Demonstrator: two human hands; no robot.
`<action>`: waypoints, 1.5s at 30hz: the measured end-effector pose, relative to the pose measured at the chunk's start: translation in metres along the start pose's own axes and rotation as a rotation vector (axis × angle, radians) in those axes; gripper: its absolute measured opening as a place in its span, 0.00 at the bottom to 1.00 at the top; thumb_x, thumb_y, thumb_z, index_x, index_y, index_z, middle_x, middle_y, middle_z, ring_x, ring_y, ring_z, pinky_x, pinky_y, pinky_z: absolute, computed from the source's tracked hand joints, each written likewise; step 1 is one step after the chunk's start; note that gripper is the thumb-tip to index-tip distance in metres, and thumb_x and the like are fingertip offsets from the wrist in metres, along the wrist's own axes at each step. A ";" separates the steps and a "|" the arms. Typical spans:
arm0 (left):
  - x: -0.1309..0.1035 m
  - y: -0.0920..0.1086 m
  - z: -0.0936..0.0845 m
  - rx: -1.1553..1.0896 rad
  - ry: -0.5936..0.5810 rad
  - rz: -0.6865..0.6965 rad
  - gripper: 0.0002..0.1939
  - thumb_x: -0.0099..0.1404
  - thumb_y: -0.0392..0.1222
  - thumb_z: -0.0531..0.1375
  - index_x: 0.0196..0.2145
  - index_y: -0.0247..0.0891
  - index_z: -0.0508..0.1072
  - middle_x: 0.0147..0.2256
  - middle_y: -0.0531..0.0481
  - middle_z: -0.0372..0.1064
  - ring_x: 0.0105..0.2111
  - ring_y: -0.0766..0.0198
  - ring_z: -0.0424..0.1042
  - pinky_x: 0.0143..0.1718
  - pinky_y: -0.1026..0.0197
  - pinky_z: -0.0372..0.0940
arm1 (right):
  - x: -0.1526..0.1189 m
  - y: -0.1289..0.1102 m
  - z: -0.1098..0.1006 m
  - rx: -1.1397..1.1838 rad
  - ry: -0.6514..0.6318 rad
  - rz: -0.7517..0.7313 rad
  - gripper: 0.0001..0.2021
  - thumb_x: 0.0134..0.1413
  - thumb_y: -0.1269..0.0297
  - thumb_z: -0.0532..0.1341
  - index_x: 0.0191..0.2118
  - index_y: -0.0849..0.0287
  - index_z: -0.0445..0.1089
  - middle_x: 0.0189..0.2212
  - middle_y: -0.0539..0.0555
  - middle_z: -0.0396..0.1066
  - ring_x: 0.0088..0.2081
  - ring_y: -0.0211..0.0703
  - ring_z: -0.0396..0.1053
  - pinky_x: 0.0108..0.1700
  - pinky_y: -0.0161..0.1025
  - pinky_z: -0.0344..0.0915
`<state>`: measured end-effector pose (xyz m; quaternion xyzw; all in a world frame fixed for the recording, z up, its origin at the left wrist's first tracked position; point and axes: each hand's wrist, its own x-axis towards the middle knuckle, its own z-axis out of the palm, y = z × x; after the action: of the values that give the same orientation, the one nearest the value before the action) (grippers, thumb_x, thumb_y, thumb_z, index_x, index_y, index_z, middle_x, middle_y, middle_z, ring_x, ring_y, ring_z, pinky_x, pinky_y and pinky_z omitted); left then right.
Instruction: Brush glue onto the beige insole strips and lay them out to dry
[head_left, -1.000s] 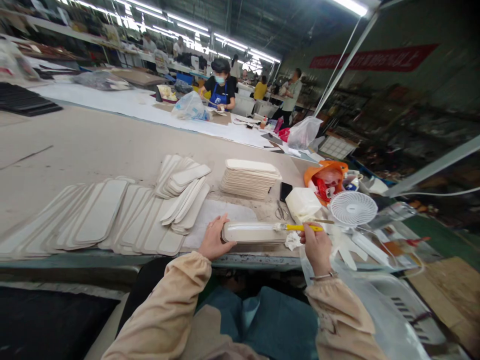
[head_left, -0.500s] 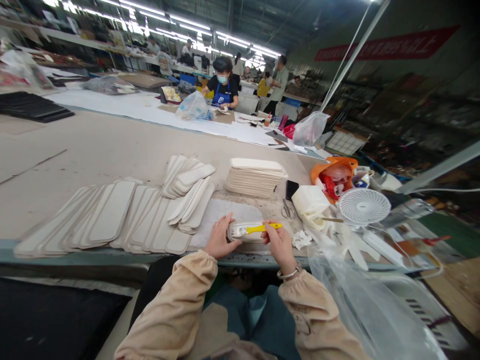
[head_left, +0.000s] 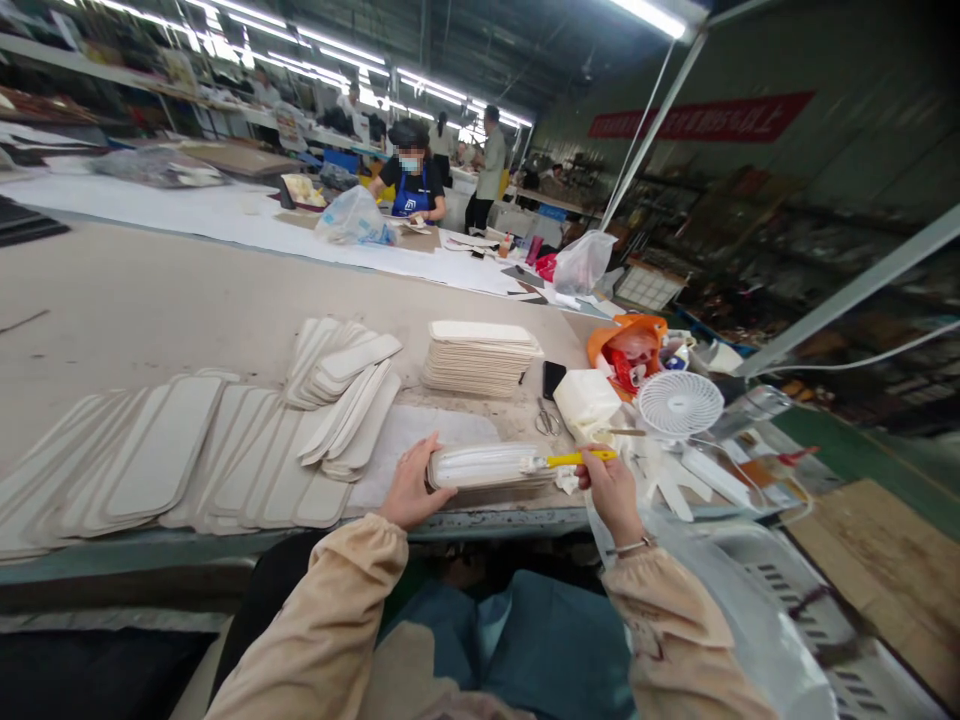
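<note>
My right hand (head_left: 611, 492) grips a yellow-handled brush (head_left: 574, 458), its bristles resting on the right part of a long rounded panel. That panel tops a small stack of panels (head_left: 480, 468) at the table's near edge, and wet-looking white streaks run along its upper face. Around the stack's left end, my left hand (head_left: 417, 485) has its thumb in front and its fingers behind. Left of it, many off-white rounded panels (head_left: 161, 450) lie fanned out and overlapping. A neat pile of similar panels (head_left: 480, 358) stands behind the stack.
To the right are small scissors (head_left: 548, 420), a black phone (head_left: 553, 380), a white block-shaped container (head_left: 587, 398), a white fan (head_left: 680, 403) and an orange bag (head_left: 628, 350). Clear plastic sheeting (head_left: 720, 580) hangs by my right sleeve. Across the table sits a co-worker in a blue apron (head_left: 411, 195).
My right hand has drawn the brush rightward along the panel, leaving white streaks behind it. My left hand stays at the stack's left end. The whole view has shifted as my head turned.
</note>
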<state>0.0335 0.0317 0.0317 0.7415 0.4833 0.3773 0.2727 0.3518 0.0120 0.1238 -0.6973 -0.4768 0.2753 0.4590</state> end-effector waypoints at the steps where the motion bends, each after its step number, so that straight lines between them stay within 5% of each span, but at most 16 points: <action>1: 0.000 0.000 0.000 0.004 -0.001 -0.003 0.46 0.53 0.46 0.64 0.64 0.34 0.50 0.55 0.38 0.64 0.59 0.45 0.58 0.62 0.41 0.52 | 0.002 0.003 -0.005 -0.024 0.016 -0.002 0.17 0.50 0.50 0.57 0.37 0.59 0.68 0.19 0.48 0.67 0.19 0.38 0.63 0.25 0.36 0.61; 8: 0.000 -0.002 0.001 0.014 0.008 -0.013 0.45 0.53 0.47 0.63 0.64 0.34 0.51 0.55 0.38 0.64 0.60 0.45 0.58 0.62 0.41 0.53 | 0.012 0.012 -0.024 -0.099 0.084 -0.013 0.17 0.52 0.49 0.57 0.38 0.58 0.68 0.20 0.49 0.69 0.21 0.39 0.65 0.27 0.37 0.63; 14: -0.001 -0.004 0.003 0.026 0.014 -0.001 0.44 0.54 0.48 0.63 0.64 0.35 0.51 0.55 0.38 0.64 0.60 0.44 0.59 0.62 0.41 0.53 | 0.011 0.003 -0.014 0.046 0.205 -0.035 0.18 0.50 0.49 0.57 0.37 0.59 0.68 0.19 0.47 0.67 0.19 0.38 0.63 0.24 0.35 0.61; 20: -0.001 -0.004 0.001 0.034 -0.007 -0.015 0.43 0.55 0.49 0.62 0.64 0.34 0.51 0.56 0.37 0.63 0.61 0.45 0.57 0.62 0.41 0.52 | 0.013 0.002 0.001 0.034 0.118 -0.019 0.16 0.51 0.49 0.57 0.36 0.59 0.68 0.19 0.48 0.67 0.19 0.39 0.64 0.24 0.36 0.61; 27: -0.001 -0.002 0.001 0.033 -0.011 -0.028 0.43 0.55 0.48 0.62 0.64 0.32 0.51 0.56 0.35 0.63 0.61 0.44 0.57 0.62 0.40 0.52 | 0.018 0.012 -0.022 -0.004 0.181 0.002 0.16 0.52 0.50 0.57 0.38 0.58 0.67 0.19 0.47 0.68 0.19 0.39 0.64 0.25 0.36 0.61; 36: -0.005 -0.007 0.004 0.034 0.016 -0.057 0.42 0.54 0.48 0.61 0.64 0.35 0.55 0.57 0.37 0.64 0.62 0.44 0.57 0.63 0.39 0.52 | 0.007 0.026 -0.024 -0.011 0.120 -0.016 0.19 0.49 0.45 0.58 0.35 0.57 0.69 0.18 0.47 0.67 0.19 0.41 0.64 0.25 0.38 0.61; 40: -0.006 -0.024 0.013 0.079 0.029 -0.087 0.40 0.53 0.46 0.62 0.63 0.39 0.59 0.61 0.39 0.61 0.63 0.44 0.56 0.64 0.42 0.52 | 0.013 0.037 -0.035 0.169 0.187 0.021 0.19 0.43 0.47 0.63 0.36 0.57 0.70 0.18 0.48 0.67 0.20 0.43 0.64 0.24 0.40 0.62; 45: -0.007 -0.032 0.015 0.134 0.015 -0.026 0.42 0.52 0.47 0.63 0.64 0.40 0.59 0.63 0.40 0.57 0.65 0.42 0.51 0.65 0.40 0.51 | 0.009 0.035 -0.046 0.786 0.297 0.148 0.22 0.29 0.51 0.69 0.33 0.55 0.68 0.19 0.46 0.62 0.19 0.35 0.58 0.17 0.32 0.56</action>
<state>0.0281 0.0365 -0.0035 0.7488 0.5193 0.3460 0.2235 0.4074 -0.0017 0.1122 -0.5336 -0.2131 0.3650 0.7325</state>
